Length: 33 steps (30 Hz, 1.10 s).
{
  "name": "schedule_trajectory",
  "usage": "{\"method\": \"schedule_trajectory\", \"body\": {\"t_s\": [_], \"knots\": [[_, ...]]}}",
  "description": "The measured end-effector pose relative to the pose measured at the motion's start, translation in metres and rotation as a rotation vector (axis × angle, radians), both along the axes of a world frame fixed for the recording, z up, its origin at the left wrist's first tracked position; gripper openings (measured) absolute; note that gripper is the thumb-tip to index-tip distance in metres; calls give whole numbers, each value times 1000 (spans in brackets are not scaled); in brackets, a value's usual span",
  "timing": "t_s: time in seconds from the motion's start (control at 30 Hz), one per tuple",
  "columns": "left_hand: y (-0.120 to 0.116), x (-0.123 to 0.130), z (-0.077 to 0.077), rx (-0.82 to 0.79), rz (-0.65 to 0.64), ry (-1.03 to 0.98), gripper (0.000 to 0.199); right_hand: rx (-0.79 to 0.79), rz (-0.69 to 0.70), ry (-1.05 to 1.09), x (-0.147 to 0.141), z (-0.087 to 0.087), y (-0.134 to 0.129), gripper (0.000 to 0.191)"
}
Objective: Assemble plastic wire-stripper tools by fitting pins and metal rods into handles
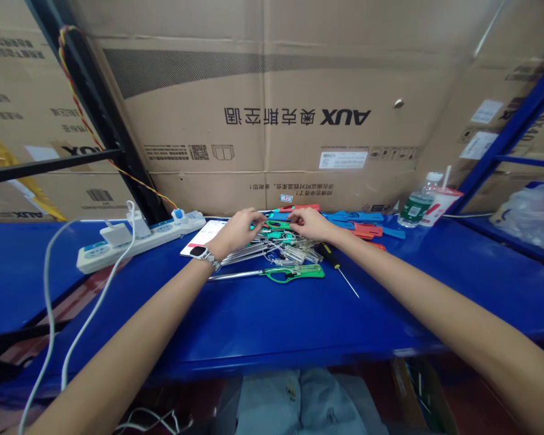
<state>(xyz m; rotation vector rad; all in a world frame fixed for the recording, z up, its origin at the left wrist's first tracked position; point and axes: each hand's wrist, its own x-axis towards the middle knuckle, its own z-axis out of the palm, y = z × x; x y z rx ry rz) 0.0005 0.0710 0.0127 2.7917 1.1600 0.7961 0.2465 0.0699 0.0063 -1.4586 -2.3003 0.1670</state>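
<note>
Over a heap of lighter parts, both my hands are close together with a green lighter casing (pixel 277 225) between them. My right hand (pixel 315 225) has its fingers closed at the right end of this casing. My left hand (pixel 241 231), wearing a watch (pixel 199 252) at the wrist, has curled fingers beside the casing's left end; a bit of green shows under them, but their grip is partly hidden. Below lie metal tubes (pixel 249 252) and clear plastic parts (pixel 299 255). A green long-neck lighter (pixel 294 273) lies in front, and a screwdriver (pixel 338 267) to its right.
Blue and red lighter casings (pixel 367 229) lie behind and right of the heap. A power strip (pixel 140 241) with white cables stands left, near a white card-like sheet (pixel 199 238). A bottle (pixel 419 202) and a cup (pixel 442 205) stand at right. Cardboard (pixel 272 78) walls the back.
</note>
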Motion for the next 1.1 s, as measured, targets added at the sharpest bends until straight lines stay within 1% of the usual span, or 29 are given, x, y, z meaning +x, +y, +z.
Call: {"method": "schedule_trajectory", "body": {"t_s": [0.07,0.13,0.27,0.33,0.43,0.57,0.7,0.83,0.93,1.0,1.1], "knots": [[0,-1,-4,2,21,-82,23,-74,52,-42,-2,8,17,17],[-5,-4,-8,7,21,-144,23,-146,80,-95,-3,14,29,12],[-17,-9,-14,-5,-7,-158,23,-206,66,-210,-6,19,42,18],[-21,-11,-16,-4,-14,-157,23,-209,34,-219,-7,20,42,23],[-23,-14,-16,30,-18,-192,22,-176,-22,-145,-6,24,37,27],[-28,-17,-14,62,-50,-255,22,-78,15,-25,4,28,24,23],[-30,-17,-13,66,-74,-269,22,-1,4,-91,13,22,17,23],[-28,-18,-18,52,-45,-230,23,21,-53,-130,14,11,14,29],[-25,-18,-21,37,-48,-162,21,90,-36,-66,10,4,5,32],[-23,-13,-18,66,-47,-63,19,160,23,19,6,0,-5,28],[-20,1,-8,115,-59,159,22,216,90,109,-2,-7,-20,22]]}}
